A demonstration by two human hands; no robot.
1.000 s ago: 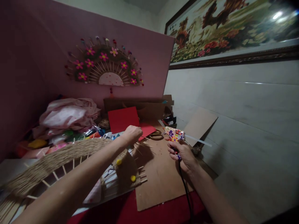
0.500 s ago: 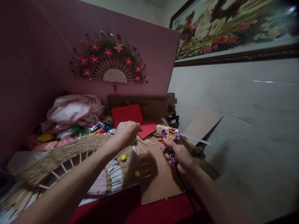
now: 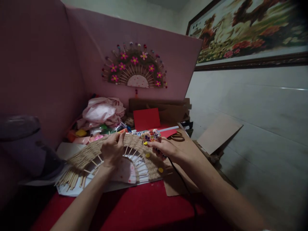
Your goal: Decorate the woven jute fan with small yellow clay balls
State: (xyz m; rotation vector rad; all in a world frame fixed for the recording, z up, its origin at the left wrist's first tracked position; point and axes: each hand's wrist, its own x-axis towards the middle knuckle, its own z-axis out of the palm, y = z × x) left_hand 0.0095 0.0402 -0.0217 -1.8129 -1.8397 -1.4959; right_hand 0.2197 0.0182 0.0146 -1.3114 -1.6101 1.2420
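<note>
A half-round woven fan [image 3: 89, 154] with wooden sticks and a pink dotted centre lies in front of me. My left hand [image 3: 112, 149] is over its upper edge, thumb and fingers pressed together around part of the woven band. My right hand [image 3: 163, 147] is wrapped round a flower-patterned glue gun [image 3: 151, 136], its nose pointing left over the band. A white glue stick [image 3: 168, 128] sticks out of its back. Yellow dots [image 3: 160, 170] sit on the right part of the weave, and another yellow piece [image 3: 145, 143] shows beside my right fingertips.
Scissors [image 3: 177, 137] lie on cardboard [image 3: 190, 144] at the right. Red paper [image 3: 146, 118] and pink cloth [image 3: 103, 110] are behind. A finished flowered fan [image 3: 138, 69] hangs on the pink board. The gun's black cord [image 3: 180, 178] trails towards me.
The view has turned left. My left hand has come back to the woven band, and my right hand has brought the glue gun left over it. The scissors have come into sight.
</note>
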